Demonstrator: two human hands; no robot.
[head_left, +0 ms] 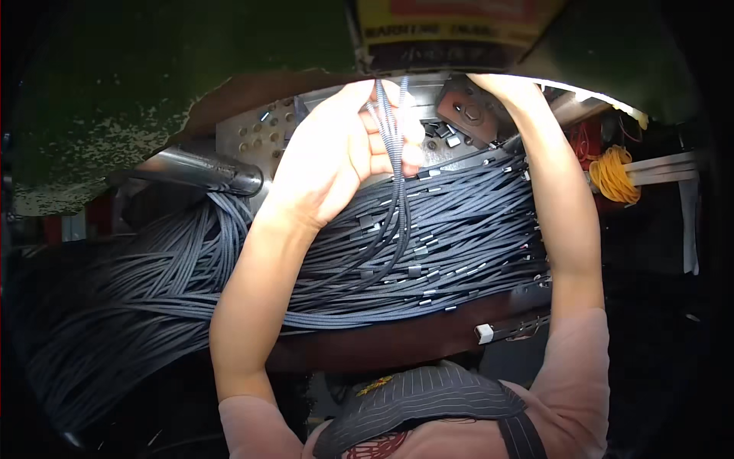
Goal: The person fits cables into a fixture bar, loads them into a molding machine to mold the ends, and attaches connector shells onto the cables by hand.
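My left hand (pixel 352 145) is raised at the top middle, brightly lit, palm partly turned up. Its fingers curl around a few thin dark grey braided cords (pixel 393 138), which run up behind the green machine cover and loop down onto the pile below. My right forearm (pixel 547 168) reaches up on the right. Only the wrist end of my right hand (pixel 493 84) shows; the cover hides its fingers. Beneath both arms lies a thick bundle of grey cords (pixel 459 206), many with small metal clips or tips.
The green machine cover (pixel 99 92), with worn paint and a yellow warning label (pixel 451 30), overhangs the work. A metal post (pixel 229 176) stands at left. A reddish metal block (pixel 468 113) sits at the back. Yellow cord (pixel 614 174) hangs at right.
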